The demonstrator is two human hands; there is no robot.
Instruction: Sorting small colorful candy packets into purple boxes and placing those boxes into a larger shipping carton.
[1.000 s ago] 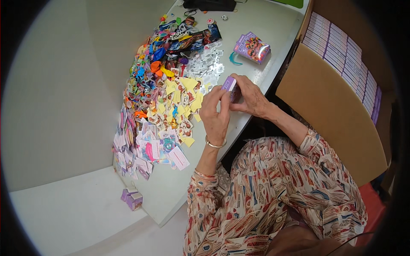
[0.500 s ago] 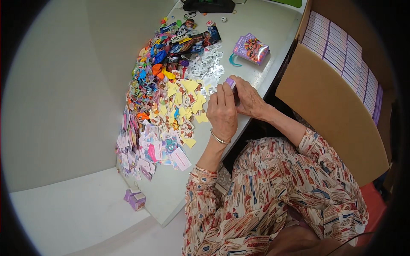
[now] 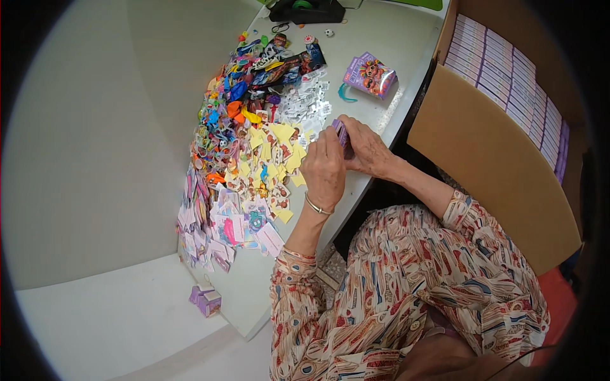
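Both of my hands meet over the table's near edge around a small purple box (image 3: 341,134). My left hand (image 3: 324,170), a thin bracelet on its wrist, covers the box from the left. My right hand (image 3: 366,147) grips it from the right, fingers curled over its end. Most of the box is hidden between my fingers. Just left of my hands lies a spread of yellow paper cards (image 3: 274,152) and small toys on the white table (image 3: 406,57).
A long heap of colourful trinkets (image 3: 241,101), silver packets (image 3: 304,105) and pink cards (image 3: 222,228) runs along the table. A closed purple printed box (image 3: 370,75) lies beyond my hands. An open cardboard carton (image 3: 495,159) with stacked purple boxes stands at right. A small purple box (image 3: 204,299) sits on the floor.
My hands have closed tighter around the purple box, hiding more of it. The view has shifted slightly; the piles lie as before.
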